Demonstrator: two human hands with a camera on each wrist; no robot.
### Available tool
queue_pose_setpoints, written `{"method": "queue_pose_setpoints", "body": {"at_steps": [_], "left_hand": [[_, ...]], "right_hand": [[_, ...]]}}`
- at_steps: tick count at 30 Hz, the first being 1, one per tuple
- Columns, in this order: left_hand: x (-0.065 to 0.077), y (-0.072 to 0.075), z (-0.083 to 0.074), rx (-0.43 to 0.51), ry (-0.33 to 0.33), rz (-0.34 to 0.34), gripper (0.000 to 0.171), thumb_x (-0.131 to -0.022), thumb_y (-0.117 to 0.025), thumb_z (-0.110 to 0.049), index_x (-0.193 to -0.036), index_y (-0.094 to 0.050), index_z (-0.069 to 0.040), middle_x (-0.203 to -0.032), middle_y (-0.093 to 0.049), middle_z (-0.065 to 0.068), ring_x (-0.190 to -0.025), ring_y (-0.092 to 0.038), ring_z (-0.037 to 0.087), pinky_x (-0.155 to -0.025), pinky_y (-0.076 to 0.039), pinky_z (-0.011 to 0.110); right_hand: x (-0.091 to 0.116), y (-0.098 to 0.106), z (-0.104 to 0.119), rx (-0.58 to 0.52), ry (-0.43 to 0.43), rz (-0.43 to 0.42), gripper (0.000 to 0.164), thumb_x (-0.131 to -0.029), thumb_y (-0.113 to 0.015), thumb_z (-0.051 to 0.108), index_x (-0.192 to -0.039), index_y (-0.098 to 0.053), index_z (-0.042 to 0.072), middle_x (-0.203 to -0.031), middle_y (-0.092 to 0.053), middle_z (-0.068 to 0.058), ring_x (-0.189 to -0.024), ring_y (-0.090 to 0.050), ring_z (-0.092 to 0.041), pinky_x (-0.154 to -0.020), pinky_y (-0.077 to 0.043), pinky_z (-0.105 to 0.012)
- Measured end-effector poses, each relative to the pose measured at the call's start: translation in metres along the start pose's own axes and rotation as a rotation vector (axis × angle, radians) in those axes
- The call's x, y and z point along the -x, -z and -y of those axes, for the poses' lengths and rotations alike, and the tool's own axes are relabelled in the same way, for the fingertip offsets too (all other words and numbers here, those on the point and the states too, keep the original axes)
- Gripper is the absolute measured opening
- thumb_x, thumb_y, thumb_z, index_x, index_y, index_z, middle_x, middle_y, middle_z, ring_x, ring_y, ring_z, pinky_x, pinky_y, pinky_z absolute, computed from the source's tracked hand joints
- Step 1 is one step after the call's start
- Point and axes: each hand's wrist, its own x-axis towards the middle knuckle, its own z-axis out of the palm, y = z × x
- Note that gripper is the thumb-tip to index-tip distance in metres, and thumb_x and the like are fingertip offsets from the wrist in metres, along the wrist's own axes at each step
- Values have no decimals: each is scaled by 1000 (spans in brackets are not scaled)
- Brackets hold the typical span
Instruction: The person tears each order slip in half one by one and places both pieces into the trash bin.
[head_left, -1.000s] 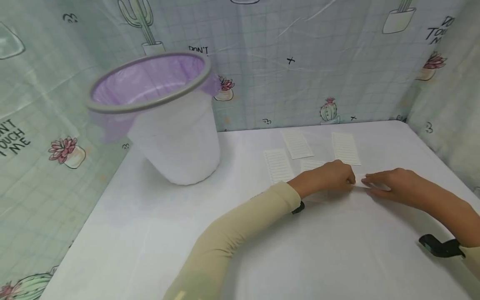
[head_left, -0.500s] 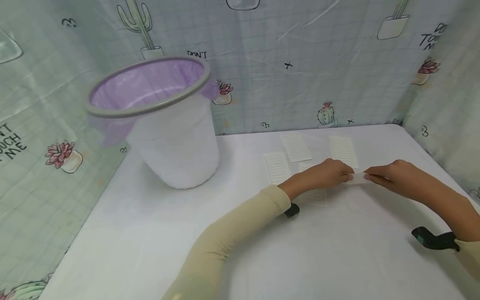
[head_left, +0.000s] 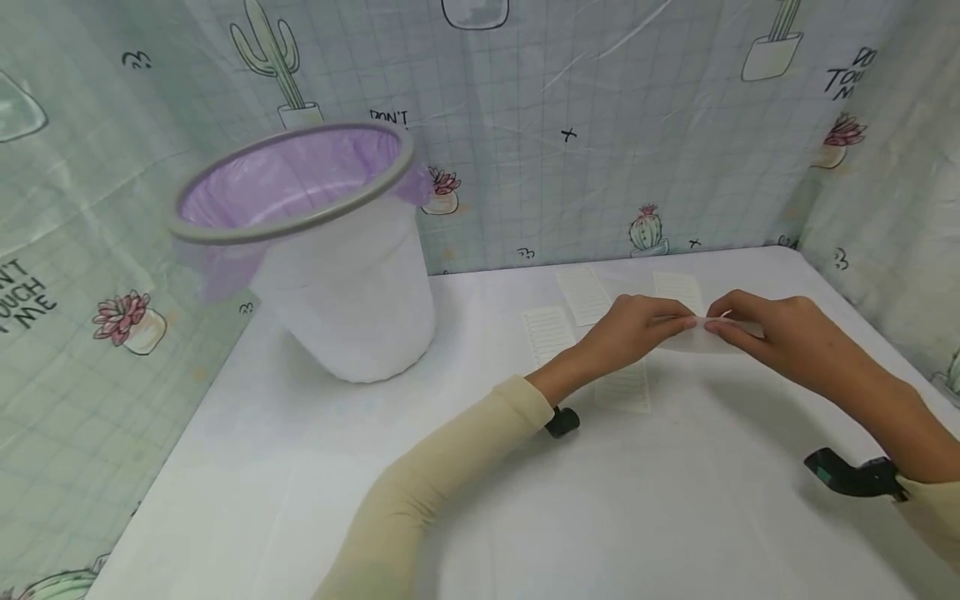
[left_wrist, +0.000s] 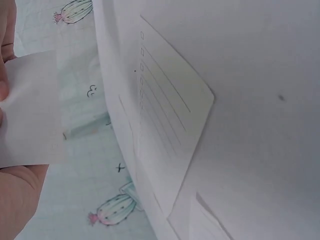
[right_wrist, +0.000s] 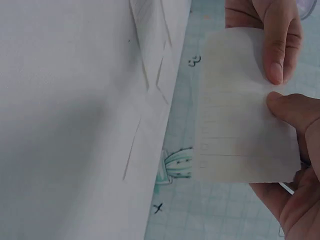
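A lined sheet of paper (right_wrist: 235, 125) with a column of small checkboxes is held up above the table, its print showing faintly in the right wrist view. My left hand (head_left: 633, 329) pinches its edge between thumb and fingers. Close beside it, my right hand (head_left: 787, 333) pinches the same edge, the two thumbs almost meeting. In the left wrist view the sheet's plain side (left_wrist: 30, 115) faces the camera. Under and behind the hands, several similar lined sheets lie on the table, among them a near sheet (head_left: 624, 387) and a left sheet (head_left: 547, 329).
A white bin (head_left: 352, 300) with a grey rim and purple liner stands on the table's left side. The white table (head_left: 600, 517) meets a cactus-patterned curtain (head_left: 510, 183) at the back. A dark wrist device (head_left: 855, 475) juts from the right forearm.
The hands have lifted the sheet off the table and drawn closer together. The right hand, earlier loosely at the sheet, now pinches it. The near sheet is more exposed.
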Motion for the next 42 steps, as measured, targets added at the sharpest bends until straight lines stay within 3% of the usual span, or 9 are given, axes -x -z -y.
{"method": "queue_pose_setpoints", "body": {"at_steps": [2, 6, 11, 13, 16, 21, 28, 35, 42], "left_hand": [[5, 4, 0, 38, 7, -36, 27, -105, -58, -29, -121, -74, -15, -119, -73, -7, -108, -60, -8, -90, -44, 8], [15, 11, -2, 113, 33, -102, 26, -103, -62, -31, -120, -76, -17, -117, -74, -9, -110, -59, -12, -92, -45, 8], [28, 21, -4, 200, 27, -196, 24, -100, -66, -28, -118, -77, -15, -115, -75, -7, -107, -60, -12, -94, -47, 12], [33, 27, -5, 220, 21, -230, 23, -100, -66, -27, -116, -77, -14, -114, -75, -6, -106, -61, -10, -94, -48, 13], [40, 35, -5, 227, 20, -271, 22, -101, -66, -27, -114, -78, -14, -112, -75, -7, -105, -62, -8, -93, -49, 15], [50, 48, -7, 238, 9, -321, 21, -100, -67, -27, -112, -78, -13, -109, -76, -7, -103, -64, -5, -92, -52, 19], [64, 63, -6, 227, -28, -365, 19, -99, -69, -22, -109, -79, -10, -106, -77, -4, -101, -67, 0, -89, -54, 23], [75, 76, -5, 187, -22, -395, 18, -97, -71, -21, -107, -80, -10, -105, -77, -1, -99, -69, 2, -88, -55, 24], [83, 89, -7, 140, -32, -433, 17, -97, -72, -22, -105, -80, -10, -102, -78, -1, -97, -70, 5, -86, -55, 25]], "right_hand": [[-3, 1, 5, -14, 0, -29, 21, -86, -80, 10, -103, -69, 14, -88, -76, -11, -51, -45, 0, -49, -43, -25], [-8, 3, 15, -36, -22, -79, 23, -82, -83, 8, -100, -72, 17, -91, -77, -5, -56, -55, -5, -54, -46, -24], [-19, 1, 29, -86, -36, -157, 26, -78, -86, 4, -99, -76, 17, -92, -77, 1, -73, -69, -18, -66, -44, -10], [-24, 0, 35, -111, -30, -187, 26, -79, -85, 3, -101, -77, 16, -93, -77, 2, -79, -70, -17, -72, -43, -6], [-33, -3, 44, -156, -25, -233, 26, -80, -85, 3, -102, -78, 15, -92, -77, 3, -84, -68, -6, -76, -42, -5], [-45, -6, 55, -207, -11, -283, 22, -82, -84, 4, -101, -79, 14, -90, -77, 2, -83, -62, 8, -72, -44, -8], [-56, -10, 68, -250, 9, -302, 18, -82, -84, 5, -99, -79, 12, -88, -77, 2, -79, -65, 1, -68, -43, -7], [-66, -11, 81, -297, 37, -299, 19, -82, -84, 5, -100, -80, 10, -88, -78, -1, -77, -72, -16, -71, -44, -6], [-77, -13, 89, -324, 70, -306, 16, -84, -84, 8, -98, -80, 12, -87, -78, 2, -77, -72, -13, -70, -45, -8]]}}
